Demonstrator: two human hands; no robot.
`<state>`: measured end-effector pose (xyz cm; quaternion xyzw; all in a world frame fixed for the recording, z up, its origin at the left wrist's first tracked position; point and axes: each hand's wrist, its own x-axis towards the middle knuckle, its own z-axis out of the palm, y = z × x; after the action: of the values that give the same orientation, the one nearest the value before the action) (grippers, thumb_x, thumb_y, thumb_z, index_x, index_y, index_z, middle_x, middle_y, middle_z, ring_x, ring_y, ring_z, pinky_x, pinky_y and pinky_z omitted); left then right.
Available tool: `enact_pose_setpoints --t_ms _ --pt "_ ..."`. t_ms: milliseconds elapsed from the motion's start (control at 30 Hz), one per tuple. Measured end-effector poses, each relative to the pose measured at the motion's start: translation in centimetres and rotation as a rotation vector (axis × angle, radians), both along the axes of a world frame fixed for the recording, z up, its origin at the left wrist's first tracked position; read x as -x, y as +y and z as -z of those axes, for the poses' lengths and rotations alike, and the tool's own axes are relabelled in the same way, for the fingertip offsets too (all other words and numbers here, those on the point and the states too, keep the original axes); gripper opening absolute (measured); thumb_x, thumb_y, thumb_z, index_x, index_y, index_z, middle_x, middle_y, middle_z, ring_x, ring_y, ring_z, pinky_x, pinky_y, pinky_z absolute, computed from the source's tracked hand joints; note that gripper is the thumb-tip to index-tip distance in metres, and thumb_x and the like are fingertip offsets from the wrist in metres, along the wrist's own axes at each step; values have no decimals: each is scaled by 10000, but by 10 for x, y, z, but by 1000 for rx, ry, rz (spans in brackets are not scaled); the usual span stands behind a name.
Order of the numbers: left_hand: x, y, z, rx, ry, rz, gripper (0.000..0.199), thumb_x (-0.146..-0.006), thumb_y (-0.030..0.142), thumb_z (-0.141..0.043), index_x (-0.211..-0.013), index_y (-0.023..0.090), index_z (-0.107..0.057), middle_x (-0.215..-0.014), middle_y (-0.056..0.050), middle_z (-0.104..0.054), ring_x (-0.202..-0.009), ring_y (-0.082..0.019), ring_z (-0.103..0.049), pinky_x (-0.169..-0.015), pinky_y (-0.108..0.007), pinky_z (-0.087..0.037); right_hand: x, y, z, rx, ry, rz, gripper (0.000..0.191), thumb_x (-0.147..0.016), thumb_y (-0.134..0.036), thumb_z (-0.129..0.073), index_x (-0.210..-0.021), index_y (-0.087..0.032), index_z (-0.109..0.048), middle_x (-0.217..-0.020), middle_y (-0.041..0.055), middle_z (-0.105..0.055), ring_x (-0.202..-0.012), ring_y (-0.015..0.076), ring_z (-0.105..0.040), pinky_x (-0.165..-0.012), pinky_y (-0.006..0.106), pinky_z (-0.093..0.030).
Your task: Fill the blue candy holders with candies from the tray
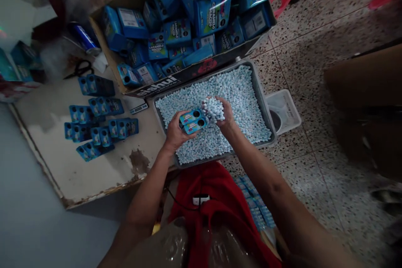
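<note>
Two small blue boxes [193,121], side by side with dark round openings, are gripped in my left hand [176,132] above a grey tray [266,117]. Pale blue and white candies [238,92] fill the tray. My right hand [226,114] is cupped around a heap of the same candies [213,109], close to the right side of the boxes. Its fingers are partly hidden by the heap.
Behind the tray, a cardboard carton [194,71] holds many blue boxes. Several more stand on the table [109,176] at left, near black scissors [80,68] and a small scale [138,108]. A clear container [287,111] lies right of the tray.
</note>
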<state>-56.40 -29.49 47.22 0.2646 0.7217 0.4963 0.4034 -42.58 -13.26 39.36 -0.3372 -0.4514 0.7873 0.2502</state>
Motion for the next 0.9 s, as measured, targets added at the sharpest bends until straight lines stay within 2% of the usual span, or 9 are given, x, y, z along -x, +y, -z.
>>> enact_pose_setpoints --t_ms 67,133,267,367,467,567,733,900 --pt "3 -7 0 60 27 -35 776 -334 276 -1062 -1050 241 -764 -1168 -86 -777 -1186 -347 -692 -1155 -419 -493 2 -7 -18 100 24 38 517 -860 -735 -533 -862 -247 -705 -814 89 -797 -1062 333 -770 -959 529 -631" --pt "3 -9 2 79 70 -16 762 -357 275 -1057 -1060 244 -766 -1161 -82 -777 -1173 -353 -694 -1148 -422 -491 4 -15 -37 163 61 77 496 -872 -697 -529 -913 -238 -714 -868 97 -790 -1079 334 -756 -965 523 -616" --pt "-5 -4 3 67 215 -37 720 -465 299 -1025 -1124 254 -738 -1218 -83 -757 -1195 -363 -686 -1146 -476 -486 8 -25 -69 18 120 74 517 -889 -707 -493 -962 -237 -695 -986 116 -751 -1085 321 -715 -966 511 -588" --pt "-9 -1 -2 21 199 -11 729 -435 242 -1027 -1104 251 -736 -1187 -80 -752 -1196 -361 -684 -1133 -473 -500 11 -26 -84 -1 160 64 451 -883 -677 -531 -956 -250 -657 -1075 100 -723 -983 264 -700 -906 451 -590" --pt "-8 0 -6 -17 107 -47 710 -412 168 -1031 -1060 239 -752 -1172 -89 -731 -1242 -352 -666 -1128 -427 -509 13 -25 -93 -5 189 57 416 -888 -660 -533 -936 -258 -628 -1090 86 -700 -911 230 -692 -878 420 -587" --pt "-7 1 -8 -18 11 -53 703 -401 140 -1031 -1040 240 -755 -1140 -84 -728 -1240 -350 -661 -1139 -424 -504 15 -25 -98 -63 169 37 461 -901 -703 -478 -948 -267 -620 -1061 90 -685 -932 243 -686 -910 439 -579" --pt "-8 3 -6 -32 -5 -37 692 -424 148 -1020 -1057 250 -759 -1178 -77 -732 -1274 -351 -646 -1165 -424 -485 19 -24 -106 -143 177 26 529 -911 -764 -417 -892 -270 -606 -956 94 -652 -961 269 -656 -943 477 -566" --pt "-8 5 -2 -36 24 -50 721 -406 135 -1013 -1071 249 -757 -1185 -76 -738 -1267 -357 -650 -1192 -428 -456 20 -23 -111 -140 255 13 480 -933 -703 -473 -806 -262 -616 -829 66 -610 -871 244 -640 -908 456 -567"
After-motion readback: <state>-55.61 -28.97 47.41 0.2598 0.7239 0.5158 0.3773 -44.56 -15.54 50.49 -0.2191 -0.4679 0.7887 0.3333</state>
